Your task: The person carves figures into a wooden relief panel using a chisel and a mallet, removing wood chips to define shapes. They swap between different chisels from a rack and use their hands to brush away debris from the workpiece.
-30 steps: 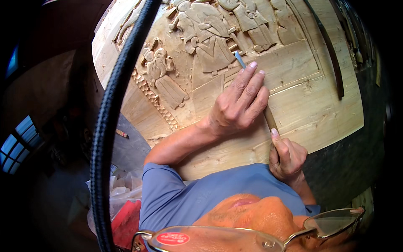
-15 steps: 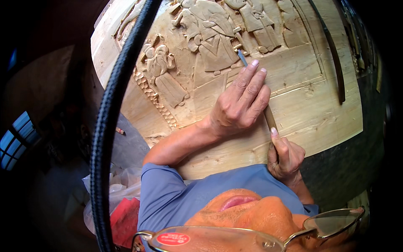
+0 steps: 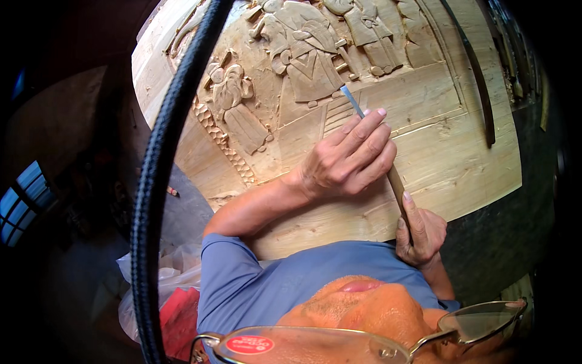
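Note:
A carving chisel [image 3: 397, 184] with a wooden handle and a narrow steel blade lies slantwise across both hands. My left hand [image 3: 351, 156] is closed round its front part, fingers along the shaft just behind the bare blade. Lower right, my right hand [image 3: 423, 235] grips the back end of the handle, with the index finger stretched along it. The blade tip is at the lower right corner of a robed figure [image 3: 312, 77] carved in relief on a pale wooden panel [image 3: 448, 176]. Whether the tip touches the wood, I cannot tell.
A smaller carved figure [image 3: 233, 103] stands at the left of the panel, another [image 3: 371, 39] at the far right. A dark curved strip [image 3: 479, 79] lies on the right side. Several tools [image 3: 515, 67] sit beyond the right edge. A black braided cable [image 3: 167, 133] crosses the left foreground.
The chisel tip has drawn back slightly toward me, away from the carved figure. Both hands have shifted a little right and nearer with it, still gripping the chisel.

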A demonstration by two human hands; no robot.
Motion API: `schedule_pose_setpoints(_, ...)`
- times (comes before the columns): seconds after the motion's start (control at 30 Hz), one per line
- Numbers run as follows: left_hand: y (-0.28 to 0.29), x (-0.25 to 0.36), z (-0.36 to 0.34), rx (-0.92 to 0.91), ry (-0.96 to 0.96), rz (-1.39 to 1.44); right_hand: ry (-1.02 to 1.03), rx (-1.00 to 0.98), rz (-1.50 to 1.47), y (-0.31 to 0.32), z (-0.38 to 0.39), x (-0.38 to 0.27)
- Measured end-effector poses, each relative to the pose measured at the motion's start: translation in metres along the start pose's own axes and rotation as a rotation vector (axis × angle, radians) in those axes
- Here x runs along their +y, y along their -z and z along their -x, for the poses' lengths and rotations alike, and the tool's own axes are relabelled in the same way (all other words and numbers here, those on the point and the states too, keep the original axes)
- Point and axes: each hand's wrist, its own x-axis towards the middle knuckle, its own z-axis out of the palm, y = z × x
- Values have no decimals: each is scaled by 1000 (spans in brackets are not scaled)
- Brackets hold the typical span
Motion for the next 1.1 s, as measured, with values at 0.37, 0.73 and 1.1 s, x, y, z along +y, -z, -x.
schedule_pose_setpoints(0.37,-9,-3,-9,0,15,74,-84,-52,12,14,-12,-10)
schedule_pose_setpoints(0.73,-7,-7,-13,29,56,83,-152,-177,72,39,-43,-24)
schedule_pose_setpoints(1.1,-9,-8,-11,25,57,64,-140,-119,66,20,-28,-16)
